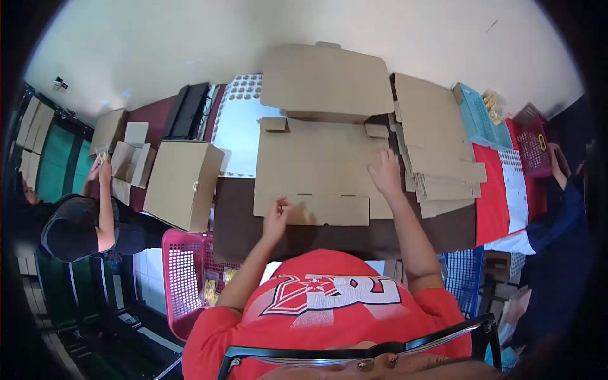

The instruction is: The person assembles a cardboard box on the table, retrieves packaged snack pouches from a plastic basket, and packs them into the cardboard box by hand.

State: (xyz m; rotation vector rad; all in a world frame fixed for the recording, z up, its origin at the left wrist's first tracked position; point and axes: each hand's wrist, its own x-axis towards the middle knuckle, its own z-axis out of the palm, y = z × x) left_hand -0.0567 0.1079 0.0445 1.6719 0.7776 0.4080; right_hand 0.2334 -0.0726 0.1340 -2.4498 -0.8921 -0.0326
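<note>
A partly unfolded cardboard box (323, 155) lies in front of me on the brown-covered table (234, 221). Its large lid panel (326, 79) stands up at the back, and small side tabs are folded in near the lid. At the box's front left, over the front flap (335, 210), is my left hand (277, 218), its fingers curled; whether they pinch anything is too small to tell. My right hand (384, 172) rests on or just above the right part of the box, fingers spread, holding nothing.
Flat cardboard sheets (437, 126) are stacked at right, beside a blue basket (478, 120). A closed box (180, 180) and a sticker sheet (237, 136) are at left. A pink basket (183, 278) stands lower left. Co-workers are at the far left (82, 221) and far right (563, 196).
</note>
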